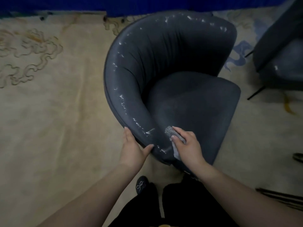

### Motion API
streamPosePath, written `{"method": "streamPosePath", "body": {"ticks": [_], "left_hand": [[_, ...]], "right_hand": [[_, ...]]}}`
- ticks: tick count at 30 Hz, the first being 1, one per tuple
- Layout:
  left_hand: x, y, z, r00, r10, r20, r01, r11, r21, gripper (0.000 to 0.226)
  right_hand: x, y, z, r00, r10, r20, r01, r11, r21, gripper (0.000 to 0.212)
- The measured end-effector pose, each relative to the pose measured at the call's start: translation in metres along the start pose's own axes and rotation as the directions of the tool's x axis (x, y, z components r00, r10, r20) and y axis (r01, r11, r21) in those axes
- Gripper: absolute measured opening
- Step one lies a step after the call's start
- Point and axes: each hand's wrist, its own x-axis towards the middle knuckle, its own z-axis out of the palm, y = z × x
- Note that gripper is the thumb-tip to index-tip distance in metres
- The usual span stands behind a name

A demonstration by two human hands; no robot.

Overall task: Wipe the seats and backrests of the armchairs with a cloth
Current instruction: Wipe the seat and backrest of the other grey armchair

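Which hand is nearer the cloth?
Right. The right hand presses on the cloth at the seat's edge; the left hand grips the armchair rim, apart.

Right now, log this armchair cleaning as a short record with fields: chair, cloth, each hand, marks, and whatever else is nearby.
chair: dark armchair on a beige patterned carpet
cloth: grey cloth at the seat's near left corner
right hand: right hand presses the cloth flat
left hand: left hand grips the armrest end
marks: white flecks along the rim
nearby: second armchair, far right
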Motion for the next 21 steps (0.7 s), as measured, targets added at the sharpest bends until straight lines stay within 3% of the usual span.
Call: {"method": "streamPosePath", "body": {"ticks": [6, 12, 17, 21], "left_hand": [[0.007, -0.002, 0.006, 0.998, 0.04, -0.039, -0.044, 0.995, -0.091, 0.117], [0.011, -0.011, 0.015, 0.995, 0.092, -0.023, -0.093, 0.995, -0.036, 0.116], [0.012, -0.015, 0.013, 0.995, 0.101, -0.019, -0.102, 0.995, -0.014, 0.117], [0.013, -0.019, 0.014, 0.991, 0.128, -0.032, -0.128, 0.992, -0.001, 0.115]], "right_hand": [[-0.017, 0.021, 0.024, 0.999, -0.016, -0.03, 0.017, 0.999, 0.049, 0.038], [-0.015, 0.036, 0.054, 0.979, -0.198, -0.044, 0.199, 0.98, 0.015, 0.039], [0.016, 0.043, 0.052, 0.986, -0.024, -0.162, 0.037, 0.996, 0.079, 0.032], [-0.016, 0.048, 0.06, 0.958, -0.253, -0.137, 0.259, 0.965, 0.027, 0.038]]}}
